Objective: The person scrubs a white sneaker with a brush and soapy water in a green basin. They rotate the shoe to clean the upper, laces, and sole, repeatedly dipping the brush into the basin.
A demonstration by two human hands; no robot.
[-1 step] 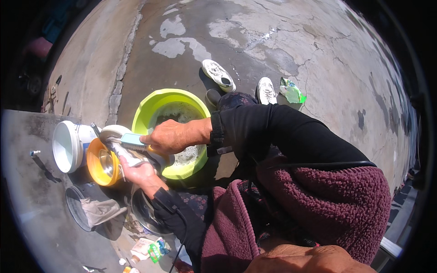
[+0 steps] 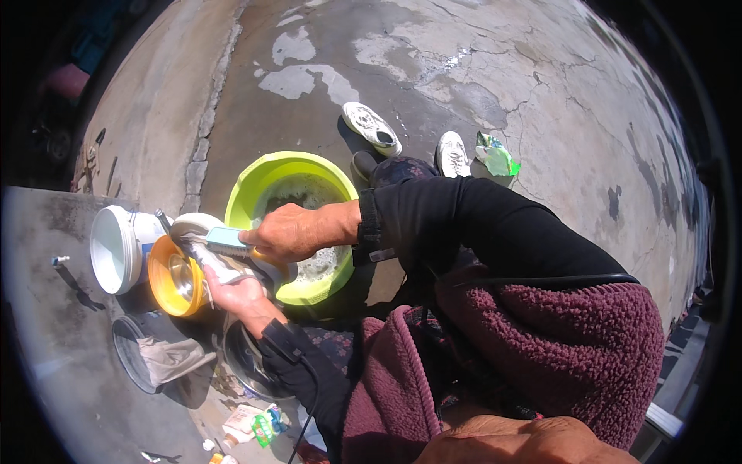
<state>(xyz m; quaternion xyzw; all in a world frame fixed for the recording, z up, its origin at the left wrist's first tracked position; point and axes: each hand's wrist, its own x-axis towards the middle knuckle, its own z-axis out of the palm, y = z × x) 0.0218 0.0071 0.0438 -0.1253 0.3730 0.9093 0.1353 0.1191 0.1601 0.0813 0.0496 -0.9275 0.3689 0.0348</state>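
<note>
Two hands, both occupied: my left hand (image 2: 238, 298) clasps a white shoe (image 2: 216, 263), held between the yellow bucket (image 2: 159, 272) and the green basin (image 2: 308, 292); my right hand (image 2: 286, 233) is closed round a pale-blue brush (image 2: 225, 238) laid against it. A hard stroke could, I judge, twist the shoe free. Its upper looks whitish, its rounded far end greyer; brush and fingers partly hide it.
</note>
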